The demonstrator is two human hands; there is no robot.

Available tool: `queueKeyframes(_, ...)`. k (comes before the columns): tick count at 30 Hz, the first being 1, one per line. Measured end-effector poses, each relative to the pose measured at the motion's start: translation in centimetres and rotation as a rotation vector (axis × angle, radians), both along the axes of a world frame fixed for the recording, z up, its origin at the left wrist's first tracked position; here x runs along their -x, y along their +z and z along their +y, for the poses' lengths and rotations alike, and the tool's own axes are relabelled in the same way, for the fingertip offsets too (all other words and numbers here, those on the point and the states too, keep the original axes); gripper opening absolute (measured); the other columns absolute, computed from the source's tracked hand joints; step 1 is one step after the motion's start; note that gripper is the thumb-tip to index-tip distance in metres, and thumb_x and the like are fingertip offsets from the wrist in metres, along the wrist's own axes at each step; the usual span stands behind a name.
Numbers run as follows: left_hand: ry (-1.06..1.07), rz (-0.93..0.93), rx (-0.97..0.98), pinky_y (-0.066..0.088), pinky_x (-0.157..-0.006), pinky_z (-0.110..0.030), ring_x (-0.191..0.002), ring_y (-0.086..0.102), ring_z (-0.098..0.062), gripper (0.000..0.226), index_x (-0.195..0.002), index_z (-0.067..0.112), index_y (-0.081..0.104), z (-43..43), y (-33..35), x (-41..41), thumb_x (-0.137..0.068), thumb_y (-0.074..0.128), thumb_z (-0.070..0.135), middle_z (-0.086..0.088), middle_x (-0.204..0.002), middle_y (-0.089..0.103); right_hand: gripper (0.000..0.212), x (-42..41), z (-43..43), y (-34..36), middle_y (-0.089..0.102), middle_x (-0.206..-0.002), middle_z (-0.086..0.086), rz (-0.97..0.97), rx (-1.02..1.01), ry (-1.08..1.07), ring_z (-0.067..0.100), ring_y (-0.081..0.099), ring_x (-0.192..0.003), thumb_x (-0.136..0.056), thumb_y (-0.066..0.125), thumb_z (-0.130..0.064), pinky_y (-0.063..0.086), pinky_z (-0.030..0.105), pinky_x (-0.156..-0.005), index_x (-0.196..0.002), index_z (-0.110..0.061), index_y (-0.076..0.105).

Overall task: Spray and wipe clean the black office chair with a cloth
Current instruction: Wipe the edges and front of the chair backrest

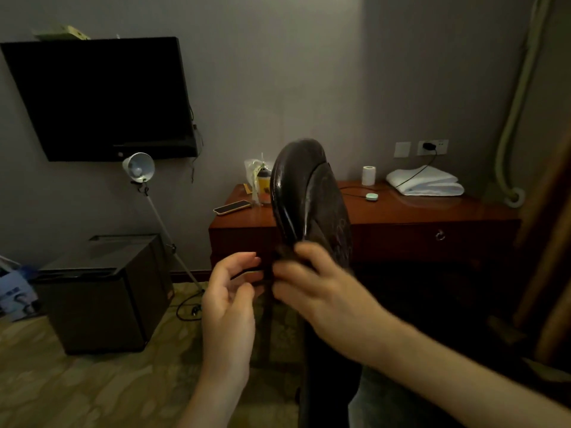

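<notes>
The black chair's glossy oval pad [309, 199] stands tilted up on edge in the middle of the view, with a dark upright part of the chair [327, 359] below it. My right hand [315, 282] is shut on the pad's lower edge. Just left of it, my left hand [228, 291] has curled fingers held apart around a thin black bar [247, 273], not clamped on it. A folded white towel [426, 182] lies on the desk at the back right. No spray bottle is clearly visible.
A red-brown wooden desk [432, 217] stands behind the chair, carrying a phone [232, 207], a bagged bottle [261, 180], a white roll [369, 175] and a cable. A black cabinet [102, 295] and a floor lamp [139, 168] are at left, under a wall TV [102, 97].
</notes>
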State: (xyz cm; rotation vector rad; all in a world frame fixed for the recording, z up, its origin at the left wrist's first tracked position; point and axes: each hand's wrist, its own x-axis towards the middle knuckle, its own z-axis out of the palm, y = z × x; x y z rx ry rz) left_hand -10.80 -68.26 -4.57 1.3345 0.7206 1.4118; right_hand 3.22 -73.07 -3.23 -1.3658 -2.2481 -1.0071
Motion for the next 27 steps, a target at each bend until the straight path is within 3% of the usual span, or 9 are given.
queueKeyframes(2,0.015,0.012,-0.011,0.051,-0.081,-0.028,-0.093,0.064,-0.008,0.039,-0.1,0.024,0.062,-0.3,0.1,0.6,-0.092,0.04,-0.007,0.006,-0.102,0.065,0.023,-0.6,-0.3,-6.2,0.06,-0.115,0.003,-0.072,0.091,-0.04,0.031,0.057,-0.108,-0.088,0.045,-0.018,0.042,0.038,-0.1,-0.1,-0.019,0.065)
queueKeyframes(5,0.023,0.046,-0.033,0.051,-0.081,-0.027,-0.093,0.063,-0.007,0.037,-0.101,0.024,0.061,-0.4,0.2,0.8,-0.092,0.041,-0.005,0.007,-0.103,0.063,0.015,-0.7,-0.8,-14.8,0.052,-0.116,-0.007,0.014,0.286,-0.093,0.021,0.052,-0.107,-0.083,0.045,-0.025,0.056,0.027,-0.075,-0.097,-0.027,0.052)
queueKeyframes(6,0.015,0.061,-0.042,0.051,-0.081,-0.027,-0.094,0.063,-0.008,0.037,-0.101,0.024,0.061,-0.3,0.4,0.8,-0.092,0.041,-0.005,0.007,-0.104,0.063,0.017,-0.4,-0.9,-16.6,0.048,-0.113,-0.011,0.056,0.302,-0.111,0.015,0.047,-0.107,-0.081,0.042,-0.029,0.055,0.022,-0.073,-0.095,-0.032,0.05)
queueKeyframes(8,-0.005,0.074,-0.072,0.05,-0.081,-0.026,-0.095,0.062,-0.008,0.037,-0.102,0.025,0.06,0.1,1.2,0.5,-0.092,0.04,-0.005,0.005,-0.105,0.062,0.02,-0.1,-1.4,-17.3,0.05,-0.105,-0.019,0.166,0.305,-0.105,0.005,0.042,-0.102,-0.078,0.041,-0.037,0.047,0.018,-0.085,-0.092,-0.04,0.055)
queueKeyframes(12,0.011,0.081,-0.207,0.051,-0.083,-0.026,-0.096,0.061,-0.009,0.036,-0.1,0.029,0.058,2.1,4.8,-0.4,-0.093,0.041,-0.002,0.006,-0.103,0.06,0.016,-0.2,-1.5,-6.7,0.05,-0.113,-0.01,0.64,0.184,0.148,0.005,0.043,-0.106,-0.089,0.047,-0.025,0.034,0.013,-0.09,-0.101,-0.03,0.057)
queueKeyframes(17,0.05,0.192,-0.353,0.054,-0.066,-0.02,-0.082,0.064,-0.007,0.022,-0.104,0.022,0.06,4.7,8.8,-2.0,-0.094,0.045,0.008,0.007,-0.095,0.061,0.019,-2.0,1.5,7.1,0.053,-0.114,-0.005,0.881,-0.144,0.214,0.011,0.049,-0.112,-0.091,0.051,-0.019,0.042,0.031,-0.096,-0.107,-0.019,0.06)
queueKeyframes(20,0.118,0.276,-0.441,0.053,-0.065,-0.019,-0.079,0.066,-0.013,0.015,-0.096,0.019,0.064,5.7,9.2,-2.9,-0.093,0.05,0.013,-0.002,-0.091,0.066,0.022,-1.5,4.2,7.6,0.051,-0.115,-0.002,0.898,-0.089,0.232,0.012,0.048,-0.113,-0.091,0.051,-0.018,0.041,0.035,-0.098,-0.112,-0.015,0.058)
queueKeyframes(23,0.255,0.316,-0.522,0.041,-0.055,-0.006,-0.066,0.059,-0.005,0.016,-0.088,0.014,0.067,6.3,9.0,-3.2,-0.09,0.052,0.008,0.0,-0.079,0.064,0.024,-1.3,6.4,5.2,0.048,-0.117,0.004,0.874,-0.099,0.267,0.018,0.048,-0.109,-0.092,0.045,-0.012,0.042,0.035,-0.095,-0.115,-0.011,0.053)
queueKeyframes(27,0.246,0.275,-0.516,0.035,-0.048,-0.004,-0.051,0.05,0.0,0.019,-0.085,0.014,0.069,6.5,8.7,-3.6,-0.087,0.053,0.004,0.004,-0.068,0.059,0.024,-4.9,11.7,5.5,0.051,-0.109,0.01,0.991,-0.157,0.16,0.023,0.05,-0.101,-0.088,0.045,-0.007,0.043,0.038,-0.092,-0.111,-0.007,0.052)
